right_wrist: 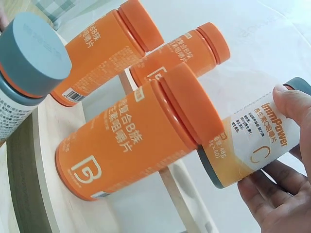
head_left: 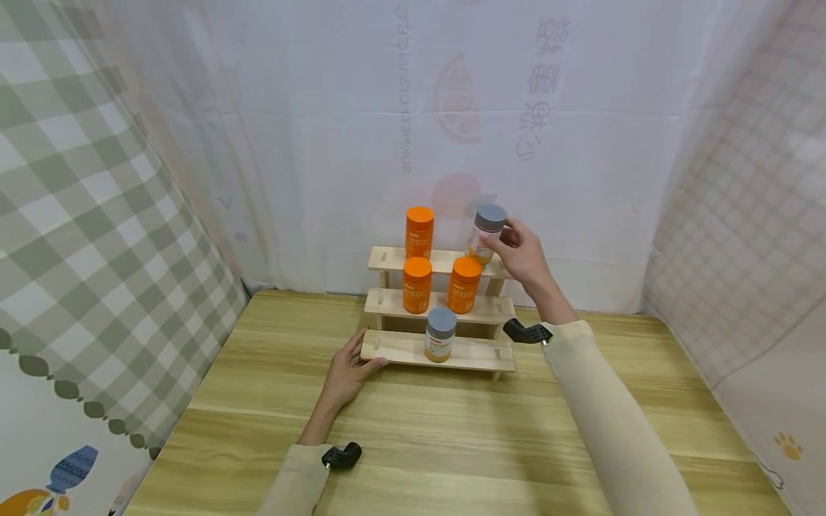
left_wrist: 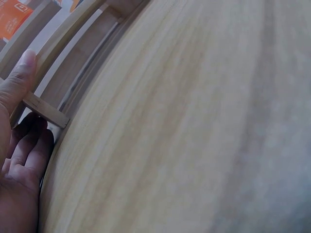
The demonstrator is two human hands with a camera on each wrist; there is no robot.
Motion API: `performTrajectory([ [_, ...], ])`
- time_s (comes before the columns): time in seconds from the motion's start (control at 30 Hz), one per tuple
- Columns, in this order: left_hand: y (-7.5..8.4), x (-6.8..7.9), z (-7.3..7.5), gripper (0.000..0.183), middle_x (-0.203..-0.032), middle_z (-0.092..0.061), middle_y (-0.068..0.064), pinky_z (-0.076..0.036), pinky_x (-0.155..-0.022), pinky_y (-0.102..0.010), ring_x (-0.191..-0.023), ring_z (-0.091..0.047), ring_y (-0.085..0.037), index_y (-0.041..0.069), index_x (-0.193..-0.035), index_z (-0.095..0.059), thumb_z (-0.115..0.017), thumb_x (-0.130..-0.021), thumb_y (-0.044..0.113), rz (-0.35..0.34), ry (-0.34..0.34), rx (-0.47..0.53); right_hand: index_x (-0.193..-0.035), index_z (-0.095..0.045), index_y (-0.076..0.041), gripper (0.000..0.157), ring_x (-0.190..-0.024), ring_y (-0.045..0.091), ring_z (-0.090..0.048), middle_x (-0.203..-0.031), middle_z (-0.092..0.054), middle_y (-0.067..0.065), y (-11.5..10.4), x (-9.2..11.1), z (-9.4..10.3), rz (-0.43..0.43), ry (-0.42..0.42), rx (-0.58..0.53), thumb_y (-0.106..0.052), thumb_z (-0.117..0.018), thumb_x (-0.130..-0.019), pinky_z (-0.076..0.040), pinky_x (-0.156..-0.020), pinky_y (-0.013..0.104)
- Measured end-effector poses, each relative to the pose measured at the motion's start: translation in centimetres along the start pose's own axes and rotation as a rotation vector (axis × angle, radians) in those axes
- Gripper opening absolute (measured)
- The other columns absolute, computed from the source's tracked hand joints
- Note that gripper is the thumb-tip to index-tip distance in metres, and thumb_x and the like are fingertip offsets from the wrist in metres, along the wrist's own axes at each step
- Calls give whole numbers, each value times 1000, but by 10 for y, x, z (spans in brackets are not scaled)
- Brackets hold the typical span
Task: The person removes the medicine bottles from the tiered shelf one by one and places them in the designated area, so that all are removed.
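Note:
In the head view, a three-tier wooden display stand (head_left: 401, 347) stands on the table. My left hand (head_left: 345, 370) grips the left end of its lowest tier, thumb above and fingers below beside a leg, as the left wrist view shows. My right hand (head_left: 524, 254) holds a white-and-yellow supplement bottle (right_wrist: 260, 133) with a grey lid, between thumb and fingers, at the right of the top tier. Whether its base touches the wood I cannot tell. A similar grey-lidded bottle (head_left: 441, 335) stands on the lowest tier. Orange bottles stand on the middle tier (head_left: 416, 287) and top-left (head_left: 419, 233).
A second orange bottle (head_left: 464, 287) on the middle tier stands close below the held one. Behind the stand hangs a white printed curtain (head_left: 310, 179). Green checked cloth (head_left: 84, 186) borders the left side. Wood-grain table (head_left: 439, 437) surface extends in front of the stand.

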State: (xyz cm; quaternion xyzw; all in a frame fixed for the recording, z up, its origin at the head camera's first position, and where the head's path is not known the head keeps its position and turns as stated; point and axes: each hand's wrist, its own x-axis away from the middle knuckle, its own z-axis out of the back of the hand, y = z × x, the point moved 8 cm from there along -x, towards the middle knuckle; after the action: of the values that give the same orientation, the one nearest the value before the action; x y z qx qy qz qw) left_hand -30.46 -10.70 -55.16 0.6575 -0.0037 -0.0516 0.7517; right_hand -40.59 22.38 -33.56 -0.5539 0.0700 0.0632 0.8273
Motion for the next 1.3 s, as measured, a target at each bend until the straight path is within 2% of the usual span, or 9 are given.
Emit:
performTrajectory([
  [0.5, -2, -2, -4, 90, -153, -53, -16, -42, -118, -46, -144, -49, -30, 16, -161, -36, -85, -86, 25, -2, 1, -15, -158, -40, -21, 72, -143, 33, -49, -153, -52, 17, 7, 21, 36, -10, 66, 21, -46, -69, -97, -37, -122, 55],
  [0.77, -2, -2, -4, 90, -155, -51, -16, -38, -121, -48, -146, -46, -32, 18, -161, -36, -85, -86, 26, 9, 2, -2, -155, -44, -23, 70, -141, 32, -50, -151, -54, 16, 14, 32, 56, -6, 112, 35, -50, -70, -96, -39, -119, 55],
  [0.9, -2, -3, -4, 91, -155, -52, -16, -38, -121, -47, -146, -46, -31, 18, -161, -36, -85, -85, 27, 11, 3, -10, -155, -44, -21, 71, -143, 32, -48, -152, -53, 16, 21, 40, 67, -17, 126, 45, -50, -69, -96, -38, -120, 56],
  [1.1, -1, -4, -6, 92, -156, -50, -16, -39, -120, -46, -146, -46, -31, 16, -162, -35, -85, -85, 29, 7, -1, -4, -158, -41, -24, 71, -145, 33, -46, -156, -49, 16, 33, 48, 81, -45, 147, 62, -51, -67, -97, -38, -119, 57],
  [1.3, -2, -3, -4, 92, -155, -51, -16, -41, -119, -47, -146, -47, -30, 16, -162, -34, -85, -85, 27, 13, 5, -2, -158, -41, -25, 66, -144, 35, -47, -156, -48, 18, 46, 54, 87, -66, 158, 68, -47, -65, -100, -39, -118, 59],
])
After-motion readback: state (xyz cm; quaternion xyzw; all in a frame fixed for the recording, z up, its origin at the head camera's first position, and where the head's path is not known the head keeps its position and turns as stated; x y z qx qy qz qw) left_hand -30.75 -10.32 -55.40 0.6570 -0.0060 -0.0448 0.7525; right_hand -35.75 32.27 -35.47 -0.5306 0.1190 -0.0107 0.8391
